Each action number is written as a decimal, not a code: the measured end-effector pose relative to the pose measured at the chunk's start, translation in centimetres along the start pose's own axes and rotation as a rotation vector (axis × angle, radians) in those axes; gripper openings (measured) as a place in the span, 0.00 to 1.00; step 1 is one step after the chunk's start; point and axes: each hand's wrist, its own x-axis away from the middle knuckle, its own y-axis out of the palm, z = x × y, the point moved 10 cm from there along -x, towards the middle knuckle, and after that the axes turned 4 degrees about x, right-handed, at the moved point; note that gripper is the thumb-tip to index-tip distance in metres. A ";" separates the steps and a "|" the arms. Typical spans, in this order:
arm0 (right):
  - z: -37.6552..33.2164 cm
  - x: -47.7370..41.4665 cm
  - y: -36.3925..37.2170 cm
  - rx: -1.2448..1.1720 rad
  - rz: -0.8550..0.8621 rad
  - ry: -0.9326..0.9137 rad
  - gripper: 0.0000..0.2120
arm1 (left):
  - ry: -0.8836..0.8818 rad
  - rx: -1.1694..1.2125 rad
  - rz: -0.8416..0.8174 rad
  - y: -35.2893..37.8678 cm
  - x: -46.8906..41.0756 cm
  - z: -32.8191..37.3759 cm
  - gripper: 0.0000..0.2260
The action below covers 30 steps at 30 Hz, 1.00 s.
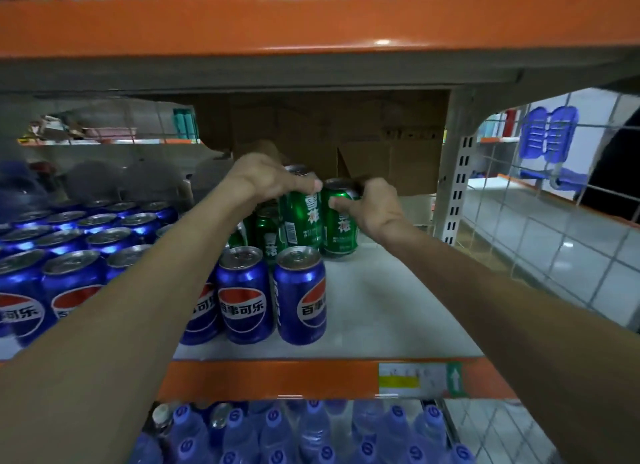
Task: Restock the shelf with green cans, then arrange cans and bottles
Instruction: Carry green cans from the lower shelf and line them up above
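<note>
**Q:** Which step is in hand?

**A:** Restocking, judging by position. The shelf (388, 311) at frame centre carries blue cans (242, 290) at left. The green cans (304, 221) stand behind them, mid-frame.

**Q:** State of the hands?

**A:** The left hand (263, 183) grips one green can from above. The right hand (375, 205) grips the adjacent can by its side.

**Q:** Next move?

**A:** Probably seat both cans flush against the row, then release.

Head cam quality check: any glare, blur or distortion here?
Head view: fisheye bows the upper orange beam, glare spot on it; bluish highlights on the blue cans; far-left background smeared; shelf's back dim; left hand, right hand and the green cans they grip look sharp.
</note>
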 end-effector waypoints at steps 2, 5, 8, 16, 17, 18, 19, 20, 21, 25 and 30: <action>0.1 0.2 -2.2 0.005 0.034 0.012 0.18 | 0.027 0.072 0.027 -0.1 0.3 1.0 0.26; 0.3 0.7 -5.1 -0.027 0.082 0.032 0.15 | 0.092 0.156 0.047 -0.5 1.2 2.6 0.17; 0.3 1.4 -6.9 -0.081 0.095 0.050 0.13 | 0.116 0.183 0.015 -0.7 2.2 4.1 0.11; -3.0 7.1 -11.3 -0.006 0.043 0.065 0.12 | -0.068 0.103 -0.077 -0.1 7.3 6.4 0.19; -3.5 7.9 -12.1 0.019 0.047 0.086 0.13 | -0.061 0.081 -0.114 0.0 8.2 7.5 0.17; -3.7 8.9 -12.7 0.031 0.022 0.136 0.14 | -0.037 0.093 -0.147 -0.2 9.1 8.6 0.14; -3.7 10.3 -12.9 0.035 -0.015 0.179 0.14 | -0.002 0.125 -0.164 -0.3 10.2 9.4 0.10; -3.4 11.7 -13.0 0.041 -0.051 0.224 0.15 | 0.006 0.157 -0.173 -0.5 11.3 9.8 0.08; -3.6 13.2 -13.7 0.045 -0.083 0.271 0.16 | -0.009 0.159 -0.190 -1.2 12.4 10.5 0.08; -8.0 19.1 -17.5 0.117 -0.231 0.353 0.19 | -0.106 0.122 -0.311 -4.8 17.3 14.0 0.14; -19.4 21.3 -23.5 0.183 -0.262 0.291 0.20 | -0.162 0.087 -0.337 -13.6 20.2 18.9 0.19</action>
